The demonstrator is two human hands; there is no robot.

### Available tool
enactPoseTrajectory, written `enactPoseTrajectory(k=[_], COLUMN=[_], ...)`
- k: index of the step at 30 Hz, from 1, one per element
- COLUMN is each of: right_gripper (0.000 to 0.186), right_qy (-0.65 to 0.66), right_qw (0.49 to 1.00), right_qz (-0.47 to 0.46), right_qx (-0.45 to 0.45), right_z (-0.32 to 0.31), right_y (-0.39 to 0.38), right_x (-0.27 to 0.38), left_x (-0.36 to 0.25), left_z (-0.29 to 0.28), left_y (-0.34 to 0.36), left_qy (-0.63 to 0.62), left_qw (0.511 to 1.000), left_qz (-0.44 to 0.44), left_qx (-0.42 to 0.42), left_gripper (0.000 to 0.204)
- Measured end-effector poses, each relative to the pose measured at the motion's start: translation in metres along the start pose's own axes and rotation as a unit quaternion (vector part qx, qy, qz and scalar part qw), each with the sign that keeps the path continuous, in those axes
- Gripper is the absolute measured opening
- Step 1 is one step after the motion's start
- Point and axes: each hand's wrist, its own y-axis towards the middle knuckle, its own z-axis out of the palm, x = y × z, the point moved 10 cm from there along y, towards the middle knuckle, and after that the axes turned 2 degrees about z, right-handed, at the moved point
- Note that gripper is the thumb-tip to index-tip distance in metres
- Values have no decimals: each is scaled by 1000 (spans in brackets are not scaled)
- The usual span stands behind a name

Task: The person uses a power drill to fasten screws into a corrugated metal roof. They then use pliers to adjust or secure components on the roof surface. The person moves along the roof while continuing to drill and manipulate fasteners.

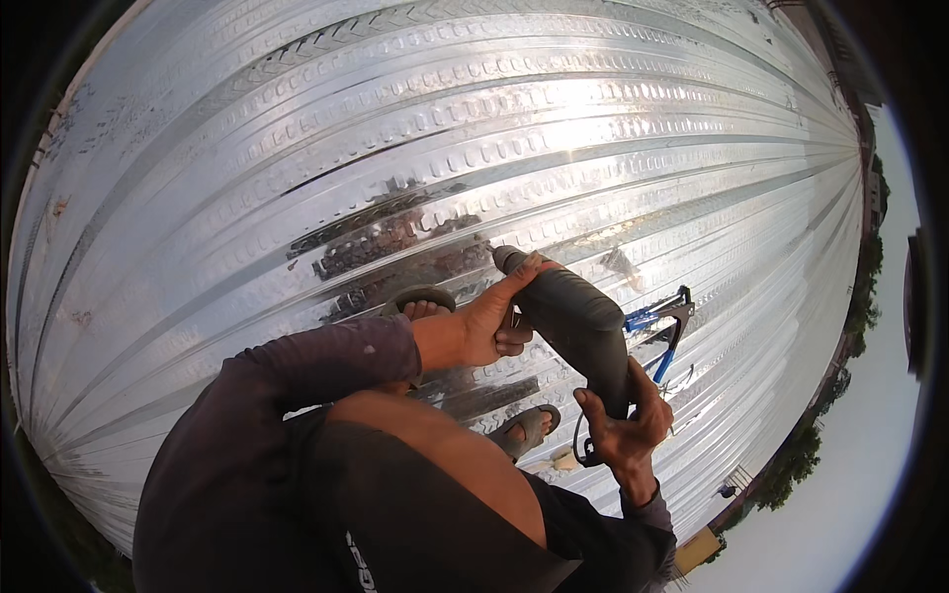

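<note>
A dark power drill lies angled across the middle of the head view, its nose pointing up-left toward the shiny ribbed metal sheeting. My left hand is closed round its front end. My right hand grips the rear handle, lower right, with a dark cord or loop beside it. Just right of the drill, a blue-and-black hand tool lies on the sheeting; its exact kind is unclear. Whether the drill's tip touches the metal, I cannot tell.
My sandalled feet are on the ribbed surface, near dark stained patches. The sheeting curves away to an edge at the right, with trees, sky and a small yellow structure beyond it. My bent knee is in the lower middle.
</note>
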Motion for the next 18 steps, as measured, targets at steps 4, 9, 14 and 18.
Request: enactPoseTrajectory(k=[4, 9, 14, 18], right_gripper=[72, 73, 73, 70], right_qy=[-11, 16, -14, -75], right_qw=[998, 998, 995, 970], right_qz=[-46, -37, -89, -220], right_qx=[-45, -44, -34, 75], right_z=[10, 24, 26, 35], right_y=[-5, -13, -14, 7], right_x=[-1, -2, 2, 36], left_x=[-3, 2, -1, 7], left_z=[-13, -30, -28, -31], left_y=[4, -4, -3, 8], left_qy=[-24, -24, 14, -101], left_qw=[998, 994, 994, 993], left_qz=[9, 8, 25, 54], left_qx=[-58, -106, -106, -37], left_gripper=[41, 41, 51, 58])
